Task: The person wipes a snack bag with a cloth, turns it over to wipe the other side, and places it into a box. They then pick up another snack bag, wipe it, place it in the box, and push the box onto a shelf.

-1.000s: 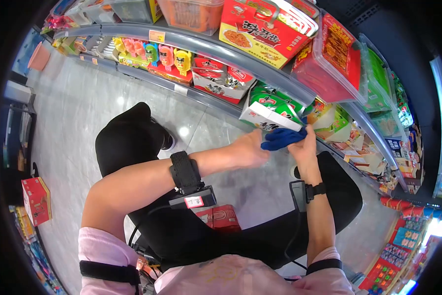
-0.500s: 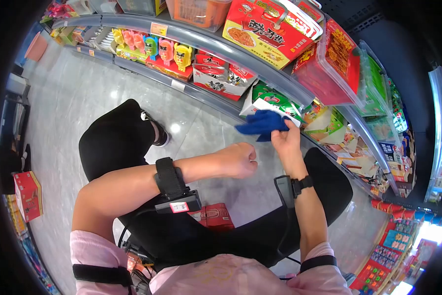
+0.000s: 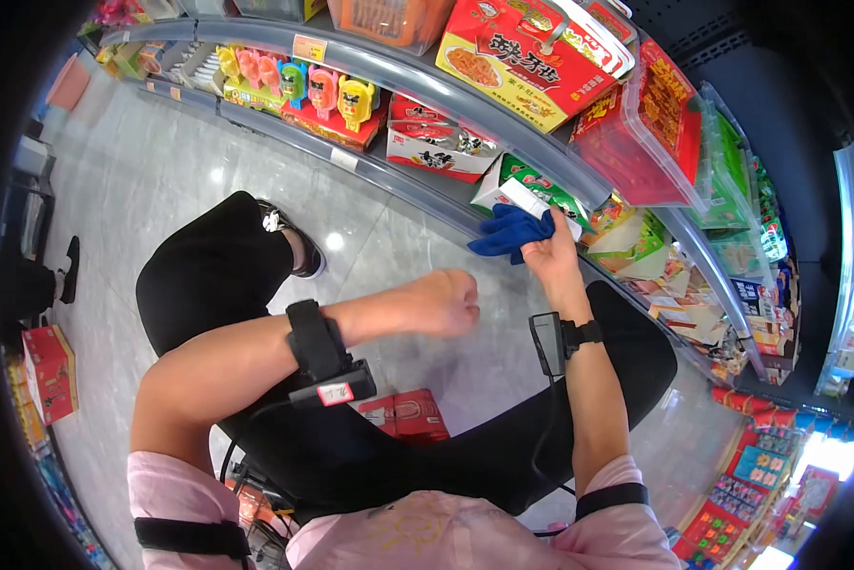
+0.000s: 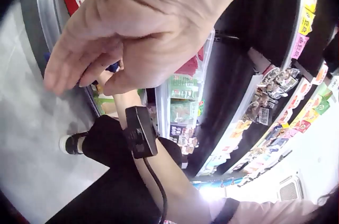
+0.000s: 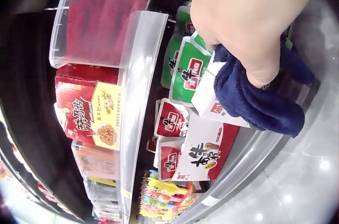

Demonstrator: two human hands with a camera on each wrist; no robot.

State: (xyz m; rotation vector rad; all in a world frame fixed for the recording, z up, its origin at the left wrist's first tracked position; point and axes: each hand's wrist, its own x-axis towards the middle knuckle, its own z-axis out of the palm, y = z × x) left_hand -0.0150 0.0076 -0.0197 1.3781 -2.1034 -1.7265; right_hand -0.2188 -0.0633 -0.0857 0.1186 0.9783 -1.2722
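Note:
My right hand grips a dark blue cloth at the lower shelf's front edge. In the right wrist view the cloth bunches under the fingers and hangs over the shelf lip. It overlaps the front of a white carton of green snack packets. Beside that carton stands a red-and-white box with red packets in it. My left hand hovers over the floor, away from the shelf. Its fingers are loosely bent and hold nothing, as the left wrist view shows.
Above the lower shelf, an upper shelf edge carries a red-and-yellow snack box and clear plastic tubs. Colourful toy figures stand farther left. A red package lies on the floor between my legs.
My left hand has come away from the cloth and drawn back to the left. The right hand has carried the cloth slightly left, then back right against the carton.

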